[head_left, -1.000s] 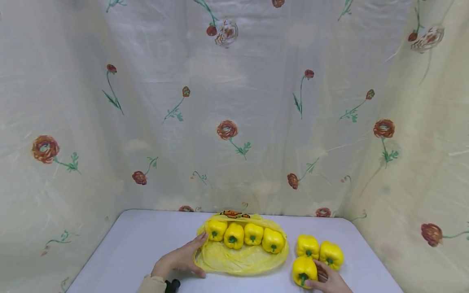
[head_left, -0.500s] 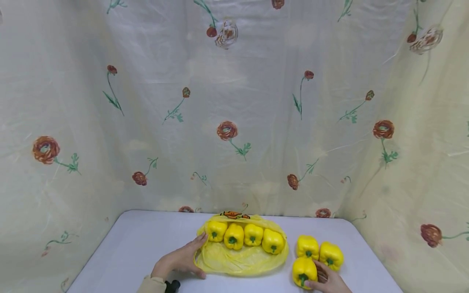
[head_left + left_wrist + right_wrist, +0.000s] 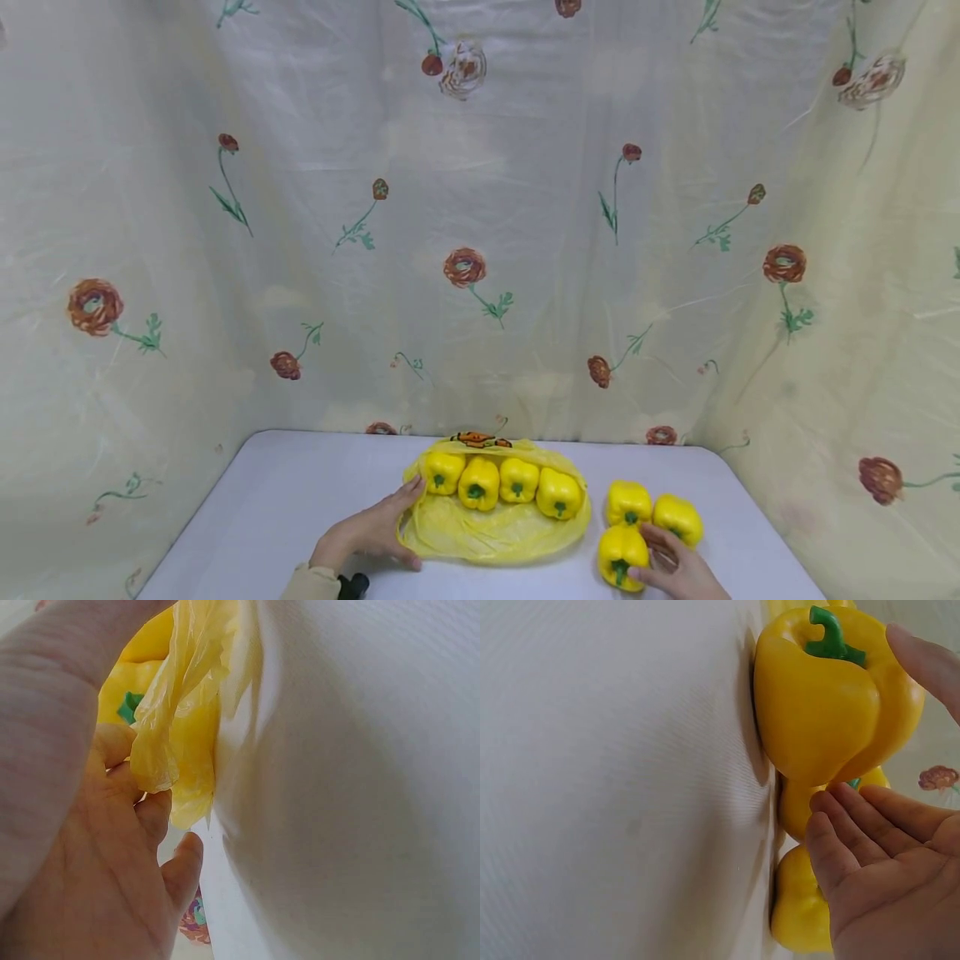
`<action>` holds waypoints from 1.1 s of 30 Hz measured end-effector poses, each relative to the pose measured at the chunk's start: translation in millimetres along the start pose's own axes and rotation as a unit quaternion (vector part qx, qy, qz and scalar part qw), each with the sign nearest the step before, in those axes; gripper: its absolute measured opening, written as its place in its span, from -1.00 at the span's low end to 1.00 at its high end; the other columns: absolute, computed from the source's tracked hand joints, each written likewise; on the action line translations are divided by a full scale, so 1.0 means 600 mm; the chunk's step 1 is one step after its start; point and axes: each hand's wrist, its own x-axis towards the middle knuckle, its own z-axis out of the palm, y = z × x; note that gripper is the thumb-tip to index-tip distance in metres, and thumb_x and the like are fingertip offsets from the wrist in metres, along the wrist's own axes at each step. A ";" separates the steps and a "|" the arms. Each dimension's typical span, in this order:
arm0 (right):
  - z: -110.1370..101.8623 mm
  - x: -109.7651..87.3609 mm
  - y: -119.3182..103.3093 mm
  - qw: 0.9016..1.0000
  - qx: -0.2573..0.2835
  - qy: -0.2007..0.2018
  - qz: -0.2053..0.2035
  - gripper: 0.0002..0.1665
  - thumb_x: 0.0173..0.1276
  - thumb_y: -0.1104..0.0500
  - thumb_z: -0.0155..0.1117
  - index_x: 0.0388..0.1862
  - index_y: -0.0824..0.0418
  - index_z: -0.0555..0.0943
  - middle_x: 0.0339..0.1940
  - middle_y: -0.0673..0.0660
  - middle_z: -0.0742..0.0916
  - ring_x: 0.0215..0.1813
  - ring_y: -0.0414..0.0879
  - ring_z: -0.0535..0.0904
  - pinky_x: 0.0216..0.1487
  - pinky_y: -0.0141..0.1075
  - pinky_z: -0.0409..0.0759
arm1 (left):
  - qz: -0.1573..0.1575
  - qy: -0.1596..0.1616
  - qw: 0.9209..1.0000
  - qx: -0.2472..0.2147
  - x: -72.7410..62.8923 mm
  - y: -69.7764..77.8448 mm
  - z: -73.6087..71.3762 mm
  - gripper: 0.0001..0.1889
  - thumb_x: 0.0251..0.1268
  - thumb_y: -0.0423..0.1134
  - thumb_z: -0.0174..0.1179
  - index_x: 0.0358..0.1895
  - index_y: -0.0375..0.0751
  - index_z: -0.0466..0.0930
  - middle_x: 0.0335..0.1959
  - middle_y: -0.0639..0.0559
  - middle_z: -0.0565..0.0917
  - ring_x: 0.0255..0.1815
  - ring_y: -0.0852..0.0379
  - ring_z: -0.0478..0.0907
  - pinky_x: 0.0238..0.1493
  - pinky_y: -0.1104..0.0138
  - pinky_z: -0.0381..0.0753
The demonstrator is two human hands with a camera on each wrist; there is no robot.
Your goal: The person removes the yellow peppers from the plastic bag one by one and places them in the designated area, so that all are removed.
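Yellow, its stem (image 3: 620, 571) facing you, the front pepper (image 3: 622, 546) of 3 outside the bag (image 3: 495, 533) lies between that bag and your nearer right hand (image 3: 678, 568), which sits relaxed at its side without gripping, while your spread left hand (image 3: 377, 530) touches the bag's left edge.

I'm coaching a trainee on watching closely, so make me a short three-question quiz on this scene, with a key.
1. How many peppers show in the yellow bag?
2. True or false: the left hand is at the bag's left side, while the right hand is at a loose pepper.
3. What colour is the stem of that loose pepper?
A) red
B) green
C) brown

Key:
1. Four
2. True
3. B
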 end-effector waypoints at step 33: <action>0.005 -0.013 -0.096 0.998 0.009 0.019 -0.063 0.07 0.09 -0.20 0.45 0.45 0.23 0.23 0.40 0.31 0.44 0.43 0.21 0.33 0.37 -0.02 0.41 | -0.006 0.002 1.000 0.006 0.002 -0.004 0.000 0.26 -0.15 0.22 0.47 0.56 -0.13 -0.15 0.60 -0.12 -0.15 0.58 -0.20 -0.11 0.47 -0.16 0.06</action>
